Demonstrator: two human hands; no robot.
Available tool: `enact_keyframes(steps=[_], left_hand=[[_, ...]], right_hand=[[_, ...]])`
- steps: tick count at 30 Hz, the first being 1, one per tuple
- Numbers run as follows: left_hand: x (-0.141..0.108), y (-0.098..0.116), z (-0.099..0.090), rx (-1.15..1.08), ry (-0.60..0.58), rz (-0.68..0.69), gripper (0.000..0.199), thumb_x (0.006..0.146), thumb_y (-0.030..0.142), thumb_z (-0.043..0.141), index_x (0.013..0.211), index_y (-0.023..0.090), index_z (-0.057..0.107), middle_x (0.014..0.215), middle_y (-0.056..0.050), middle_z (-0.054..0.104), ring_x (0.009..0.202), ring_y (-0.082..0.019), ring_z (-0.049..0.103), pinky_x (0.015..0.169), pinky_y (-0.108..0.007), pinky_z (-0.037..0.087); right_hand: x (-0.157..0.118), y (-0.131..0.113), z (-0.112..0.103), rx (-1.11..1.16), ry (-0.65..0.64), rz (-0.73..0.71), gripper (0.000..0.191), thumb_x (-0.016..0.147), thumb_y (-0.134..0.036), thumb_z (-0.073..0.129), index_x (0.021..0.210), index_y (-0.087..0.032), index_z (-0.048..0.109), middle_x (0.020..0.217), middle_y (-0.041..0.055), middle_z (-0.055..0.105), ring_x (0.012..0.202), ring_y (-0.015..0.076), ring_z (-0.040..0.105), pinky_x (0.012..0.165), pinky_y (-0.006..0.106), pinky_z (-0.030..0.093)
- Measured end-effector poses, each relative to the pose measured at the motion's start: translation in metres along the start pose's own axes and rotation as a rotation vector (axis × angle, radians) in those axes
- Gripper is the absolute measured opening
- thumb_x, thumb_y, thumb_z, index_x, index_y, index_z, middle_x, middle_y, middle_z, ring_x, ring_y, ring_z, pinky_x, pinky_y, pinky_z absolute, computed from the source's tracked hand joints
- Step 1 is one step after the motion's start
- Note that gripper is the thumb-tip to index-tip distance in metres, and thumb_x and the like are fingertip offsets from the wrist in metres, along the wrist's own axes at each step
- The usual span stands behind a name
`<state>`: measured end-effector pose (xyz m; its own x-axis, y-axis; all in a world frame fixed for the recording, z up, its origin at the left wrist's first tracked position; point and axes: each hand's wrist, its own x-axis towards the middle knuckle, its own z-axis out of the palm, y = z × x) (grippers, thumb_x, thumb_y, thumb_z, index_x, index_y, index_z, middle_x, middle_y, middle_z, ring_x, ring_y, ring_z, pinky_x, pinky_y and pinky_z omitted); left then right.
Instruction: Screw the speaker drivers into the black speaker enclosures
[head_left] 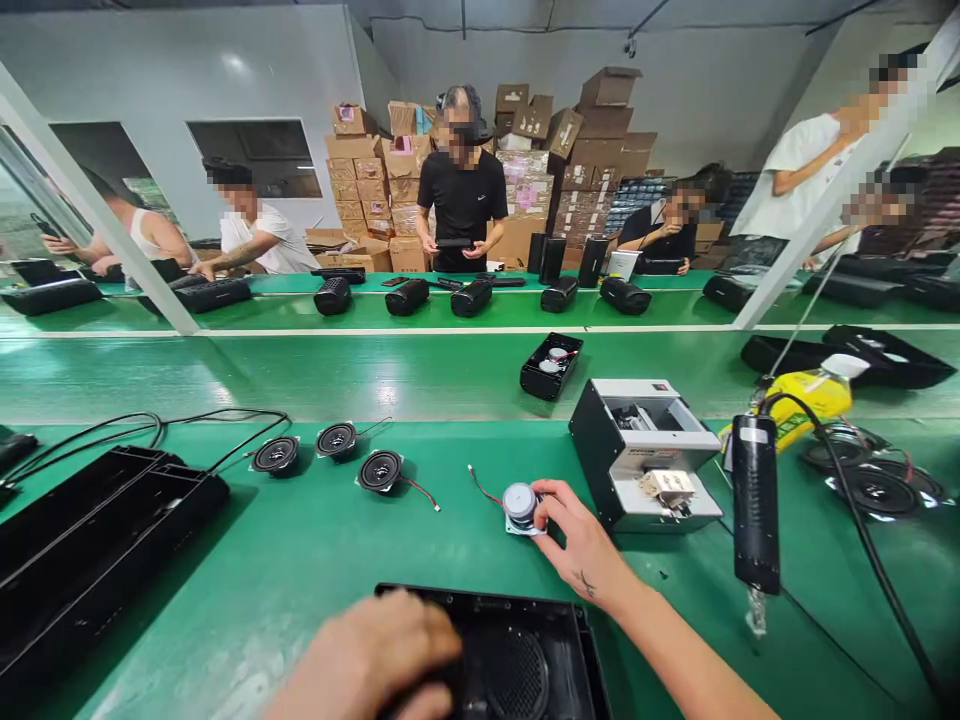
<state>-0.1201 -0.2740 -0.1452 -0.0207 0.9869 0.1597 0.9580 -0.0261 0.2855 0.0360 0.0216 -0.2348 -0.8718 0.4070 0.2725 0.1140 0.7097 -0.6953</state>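
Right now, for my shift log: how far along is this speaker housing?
Done: a round mesh sits in the black housing. In hand: the right hand holds a white-capped driver; the left hand rests on the housing. Left: three black drivers lie on the green belt.

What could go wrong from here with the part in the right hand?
The lead of the round speaker driver under the right hand trails loose on the green bench, so it could snag or get pinched near the black speaker housing under the left hand. The electric screwdriver hanging on its cord to the right might also get knocked and swing into the right forearm.
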Motion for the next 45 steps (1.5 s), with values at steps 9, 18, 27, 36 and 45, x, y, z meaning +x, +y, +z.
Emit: enact_keyframes(steps=[9, 18, 27, 36, 45], left_hand=[[0.099, -0.099, -0.051, 0.309, -0.157, -1.005, 0.042, 0.105, 0.051, 0.066, 0.130, 0.016, 0.067, 0.126, -0.010, 0.071, 0.110, -0.026, 0.071, 0.097, -0.049, 0.061], [0.099, -0.110, -0.057, 0.171, -0.156, -1.041, 0.038, 0.104, 0.048, 0.069, 0.125, 0.016, 0.069, 0.122, -0.009, 0.072, 0.107, -0.025, 0.072, 0.096, -0.048, 0.061], [0.024, -0.095, 0.004, -0.064, 0.256, -0.887, 0.045, 0.100, 0.047, 0.056, 0.136, 0.019, 0.054, 0.133, -0.012, 0.071, 0.120, -0.026, 0.073, 0.099, -0.040, 0.062], [-0.034, -0.131, 0.032, -0.059, 0.330, -0.583, 0.048, 0.097, 0.052, 0.053, 0.142, 0.037, 0.063, 0.140, -0.009, 0.068, 0.131, -0.042, 0.061, 0.112, -0.067, 0.049], [-0.011, -0.102, -0.058, -0.230, 0.065, -0.619, 0.040, 0.084, 0.051, 0.069, 0.117, 0.030, 0.075, 0.122, -0.003, 0.079, 0.097, -0.031, 0.079, 0.087, -0.044, 0.066]], right_hand=[[-0.010, -0.019, -0.029, -0.145, -0.073, 0.114, 0.024, 0.108, -0.038, 0.061, 0.107, -0.015, 0.067, 0.144, 0.0122, 0.057, 0.123, 0.0246, 0.060, 0.109, 0.048, 0.053], [0.027, -0.041, -0.014, -0.257, -0.193, 0.203, 0.039, 0.101, -0.036, 0.074, 0.134, -0.018, 0.064, 0.129, 0.0109, 0.062, 0.113, 0.0251, 0.062, 0.103, 0.049, 0.057], [0.020, -0.035, -0.027, 0.232, 0.001, 0.345, 0.036, 0.104, -0.040, 0.069, 0.129, -0.015, 0.061, 0.118, 0.0093, 0.062, 0.095, 0.0189, 0.062, 0.086, 0.037, 0.059], [-0.016, -0.081, -0.063, 0.947, 0.056, 0.464, 0.085, 0.092, -0.084, 0.061, 0.145, -0.019, 0.047, 0.106, 0.0117, 0.064, 0.077, 0.0166, 0.061, 0.052, 0.020, 0.037], [-0.070, -0.111, -0.072, 1.027, -0.089, 0.448, 0.055, 0.097, -0.051, 0.078, 0.146, -0.032, 0.061, 0.108, 0.0049, 0.065, 0.076, 0.0096, 0.058, 0.068, 0.020, 0.054]])
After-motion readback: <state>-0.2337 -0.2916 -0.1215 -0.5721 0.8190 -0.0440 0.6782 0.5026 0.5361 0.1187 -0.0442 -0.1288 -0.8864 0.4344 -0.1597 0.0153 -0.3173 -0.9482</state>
